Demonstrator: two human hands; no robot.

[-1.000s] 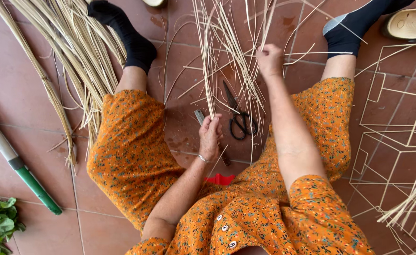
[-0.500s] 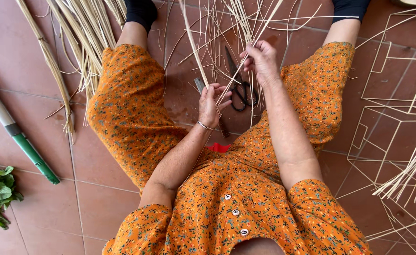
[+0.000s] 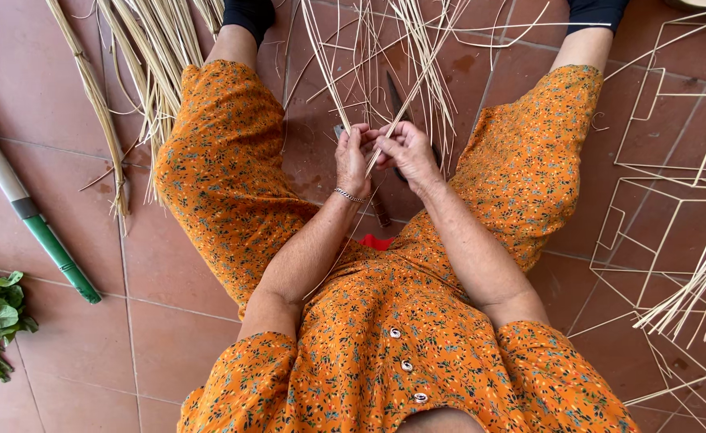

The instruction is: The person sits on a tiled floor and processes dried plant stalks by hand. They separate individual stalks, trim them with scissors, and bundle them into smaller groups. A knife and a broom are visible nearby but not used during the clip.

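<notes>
Head view: my left hand point(image 3: 353, 160) & right hand point(image 3: 405, 148) meet between my knees, fingers of both pinched shut on one thin cane strip point(image 3: 397, 120). Scissors point(image 3: 397, 100) lie on the tiled floor point(image 3: 72, 337) just behind; cane bundle point(image 3: 141, 56) w/ loose ends to my left.

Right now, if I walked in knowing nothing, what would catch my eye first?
Probably the two hands meeting at the centre: the left hand and right hand pinch one thin pale strip above the red tiled floor. Around them spreads the bright orange flowered dress, with a reed bundle at upper left.
</notes>
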